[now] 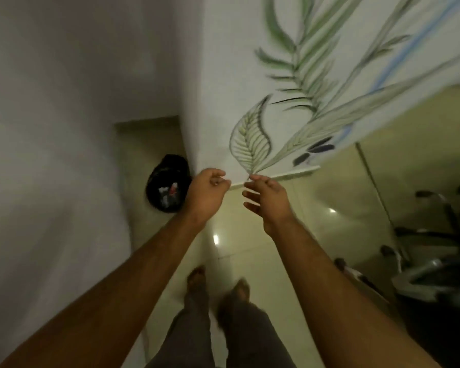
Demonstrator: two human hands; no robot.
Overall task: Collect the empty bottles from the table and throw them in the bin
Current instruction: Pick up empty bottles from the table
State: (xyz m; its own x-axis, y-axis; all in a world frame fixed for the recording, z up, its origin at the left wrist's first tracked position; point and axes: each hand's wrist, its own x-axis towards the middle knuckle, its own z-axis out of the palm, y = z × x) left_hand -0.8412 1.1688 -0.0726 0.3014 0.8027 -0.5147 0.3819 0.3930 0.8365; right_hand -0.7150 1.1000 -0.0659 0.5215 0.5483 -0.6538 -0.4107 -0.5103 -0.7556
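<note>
A black bin (168,184) lined with a dark bag stands on the floor in the narrow gap by the wall corner, with some rubbish showing inside it. My left hand (206,193) hovers just right of the bin, fingers curled in with nothing visible in them. Close beside it, my right hand (266,199) is held out with fingers spread and empty. Both hands are raised in front of the bottom edge of a wall painted with green leaves (252,144). No bottle and no table are in view.
A plain white wall (51,155) fills the left side. Glossy cream floor tiles (250,235) lie under my bare feet (215,290). Dark metal furniture or equipment (436,248) crowds the right edge. The picture is blurred.
</note>
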